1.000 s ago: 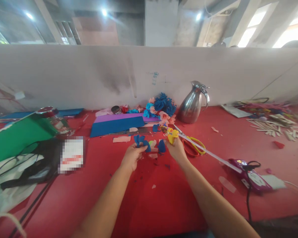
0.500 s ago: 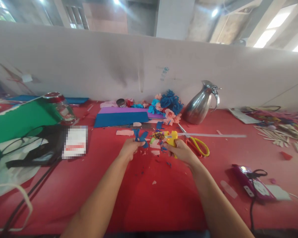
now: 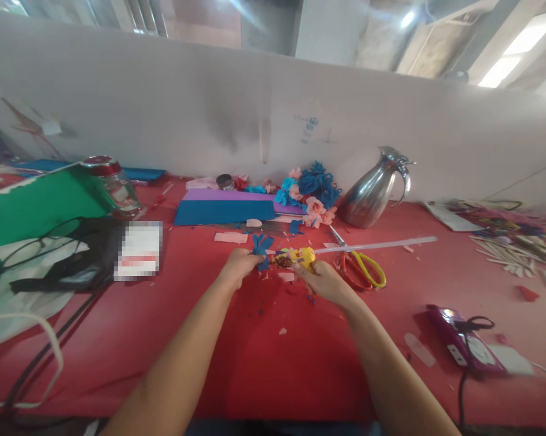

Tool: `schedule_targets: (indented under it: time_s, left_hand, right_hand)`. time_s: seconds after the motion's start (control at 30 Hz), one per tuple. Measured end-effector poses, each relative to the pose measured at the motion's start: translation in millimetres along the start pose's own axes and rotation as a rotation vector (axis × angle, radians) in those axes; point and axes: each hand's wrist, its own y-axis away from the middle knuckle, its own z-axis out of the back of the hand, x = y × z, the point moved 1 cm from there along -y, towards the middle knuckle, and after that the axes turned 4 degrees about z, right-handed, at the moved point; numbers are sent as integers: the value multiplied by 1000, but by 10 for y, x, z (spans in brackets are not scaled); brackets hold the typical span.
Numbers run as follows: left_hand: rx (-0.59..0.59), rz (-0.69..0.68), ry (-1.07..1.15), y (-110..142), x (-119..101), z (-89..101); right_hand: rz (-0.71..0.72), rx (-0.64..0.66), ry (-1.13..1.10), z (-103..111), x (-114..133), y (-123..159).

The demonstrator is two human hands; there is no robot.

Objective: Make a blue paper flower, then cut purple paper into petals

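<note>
Head camera view: we are gripping a cut blue paper piece point(image 3: 262, 247) in the left hand point(image 3: 239, 267), pinching it between thumb and fingers with its strips spreading upward. Our right hand point(image 3: 320, 280) is closing around a yellow glue gun point(image 3: 305, 257), and we are pointing its crusted nozzle point(image 3: 282, 261) leftward, close beside the paper; whether the two are touching, we cannot tell. Both are sitting in front of us, over the middle of the red surface point(image 3: 300, 378).

For good control, we are probably best off pinching the paper near its base, leaving fingertips clear of the nozzle, which is likely running hot. Small, brief squeezes should be suiting such thin paper, since too much glue could be soaking through or stringing. The lumpy residue may be dragging on the strips, so a light approach is seeming wise.

A long clear glue stick point(image 3: 391, 244) is trailing from the back of the gun, passing by the open scissors point(image 3: 337, 235); turning the wrist gently should be helping it avoid snagging. Loose paper scraps point(image 3: 286, 277) are lying just below the nozzle, where drips could be catching them.
</note>
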Motion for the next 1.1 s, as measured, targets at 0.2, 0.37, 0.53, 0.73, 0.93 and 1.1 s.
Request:
schedule_targets:
  time_s: [0.2,0.37,0.53,0.73,0.93,1.1]
  left_hand:
    - [-43,-17,-138,22,-7,2]
    - [-63,-55,-209,23,-11,7]
    - [-108,-100,-280,-7,-4,28]
    - [-136,-98,-341,-60,43,36]
    - [-137,-109,-359,-58,46,33]
    - [-121,-107,-346,-52,45,34]
  right_hand:
    - [0,31,0,-107,10,5]
    - [-19,2,52,-134,29,6]
    - [-59,-14,104,-124,49,2]
    - [-68,-11,122,-156,31,-7]
    - [-54,-24,89,-141,-35,-22]
    - [-50,-12,80,-112,-31,-22]
